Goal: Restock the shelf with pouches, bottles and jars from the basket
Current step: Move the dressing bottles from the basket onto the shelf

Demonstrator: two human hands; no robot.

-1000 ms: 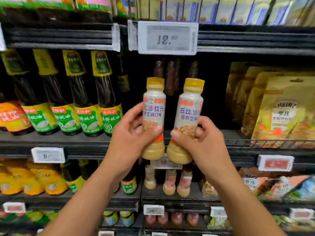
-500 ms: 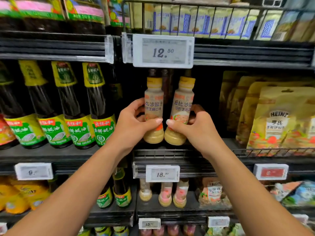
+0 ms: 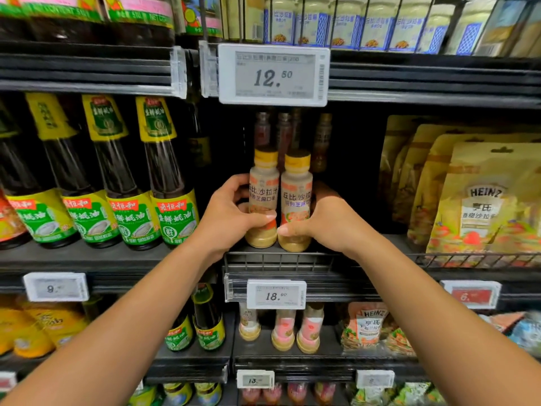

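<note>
Our left hand [image 3: 231, 213] grips the left dressing bottle [image 3: 263, 186] and our right hand [image 3: 328, 222] grips the right dressing bottle [image 3: 296, 189], upright and touching at the front edge of the shelf [image 3: 351, 281], just behind its wire rail [image 3: 281, 260]; we judge labels face out for shoppers.

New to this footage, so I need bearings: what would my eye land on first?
Dead centre, the left hand grips the left bottle and the right hand the right bottle, both yellow-capped, side by side at the shelf front. Right above hangs a big price tag reading 12.50. Dark sauce bottles line the left, yellow Heinz pouches the right.
</note>
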